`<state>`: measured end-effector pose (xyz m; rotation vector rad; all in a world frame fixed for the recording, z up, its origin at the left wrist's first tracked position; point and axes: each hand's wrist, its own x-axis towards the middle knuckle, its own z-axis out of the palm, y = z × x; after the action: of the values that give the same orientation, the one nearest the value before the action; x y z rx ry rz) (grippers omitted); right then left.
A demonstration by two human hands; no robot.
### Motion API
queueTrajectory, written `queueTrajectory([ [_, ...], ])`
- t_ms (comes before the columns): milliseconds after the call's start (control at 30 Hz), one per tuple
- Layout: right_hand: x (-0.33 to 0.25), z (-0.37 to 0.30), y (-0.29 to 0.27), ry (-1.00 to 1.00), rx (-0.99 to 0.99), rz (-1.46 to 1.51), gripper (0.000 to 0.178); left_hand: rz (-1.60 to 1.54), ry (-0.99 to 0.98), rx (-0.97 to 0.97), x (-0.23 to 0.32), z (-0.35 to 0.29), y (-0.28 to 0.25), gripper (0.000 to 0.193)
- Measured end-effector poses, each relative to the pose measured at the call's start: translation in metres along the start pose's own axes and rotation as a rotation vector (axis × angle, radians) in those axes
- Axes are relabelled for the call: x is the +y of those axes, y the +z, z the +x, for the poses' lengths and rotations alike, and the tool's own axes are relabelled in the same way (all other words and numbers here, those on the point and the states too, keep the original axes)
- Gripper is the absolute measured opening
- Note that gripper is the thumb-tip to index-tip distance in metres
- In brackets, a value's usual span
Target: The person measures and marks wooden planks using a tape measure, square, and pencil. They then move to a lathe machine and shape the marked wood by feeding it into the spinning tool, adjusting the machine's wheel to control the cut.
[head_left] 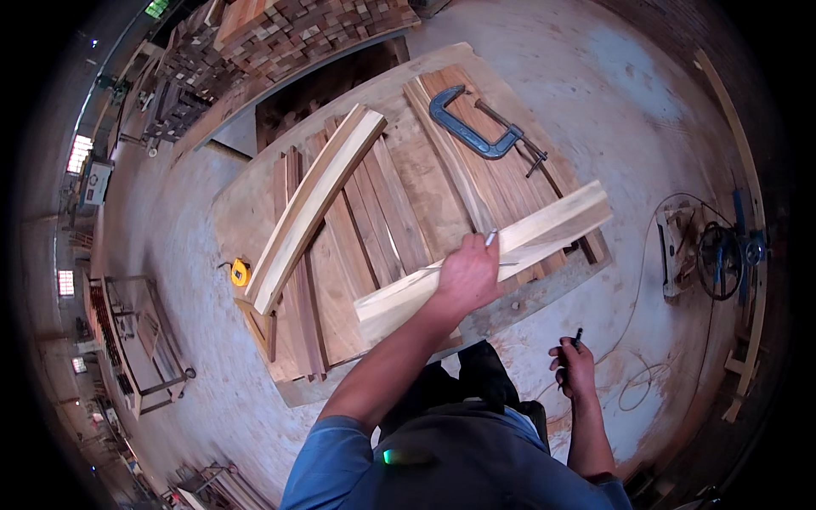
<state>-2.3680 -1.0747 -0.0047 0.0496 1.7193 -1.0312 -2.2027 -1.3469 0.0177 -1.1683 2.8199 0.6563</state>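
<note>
My left hand (470, 270) rests closed on a pale wooden beam (552, 223), which lies slantwise across the near side of the worktable (255, 195). A small white stick (490, 239) pokes out from its fingers; its kind is unclear. Low at the right, apart from the table, my right hand (578, 371) is closed around a black pen-like thing (579, 337). A second, slightly curved pale beam (319, 204) lies on the left over several brown boards (370, 204). The blue-grey C-clamp (472, 127) sits on wider boards (450, 161) at the far right.
By the table's left edge are a yellow tape measure (240, 272) and a triangular wooden square (259, 330). Stacked timber (297, 38) stands beyond the table. A metal cart (144, 340) is on the left; a machine with a handwheel (719, 259) and a cable (633, 306) are on the right.
</note>
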Motion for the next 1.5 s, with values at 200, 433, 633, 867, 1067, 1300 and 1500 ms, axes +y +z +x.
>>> queueTrajectory([
  [200, 0.002, 0.013, -0.054, 0.016, 0.101, 0.023, 0.033, 0.063, 0.239, 0.038, 0.015, 0.048, 0.008, 0.071],
  [433, 0.01, 0.009, -0.059, 0.06, 0.1, 0.003, 0.029, 0.054, 0.462, -0.065, 0.023, 0.107, 0.002, 0.06],
  [633, 0.018, 0.01, -0.06, 0.06, 0.1, -0.012, 0.028, 0.088, 0.539, -0.105, 0.016, 0.13, 0.009, 0.059],
  [867, 0.01, 0.006, -0.044, 0.08, 0.123, -0.095, 0.026, 0.134, 0.54, -0.068, 0.01, 0.118, 0.001, 0.076],
  [1067, 0.01, 0.007, -0.035, 0.073, 0.12, -0.121, 0.029, -0.083, -0.001, 0.16, -0.082, 0.041, -0.046, 0.071],
  [1300, 0.016, 0.005, -0.007, 0.114, 0.084, -0.155, 0.028, 0.217, -0.623, 0.263, -0.285, -0.097, -0.089, 0.096],
  [1500, 0.023, 0.002, 0.017, 0.112, 0.056, -0.173, 0.029, 0.252, -0.68, 0.073, -0.301, -0.107, -0.108, 0.103],
])
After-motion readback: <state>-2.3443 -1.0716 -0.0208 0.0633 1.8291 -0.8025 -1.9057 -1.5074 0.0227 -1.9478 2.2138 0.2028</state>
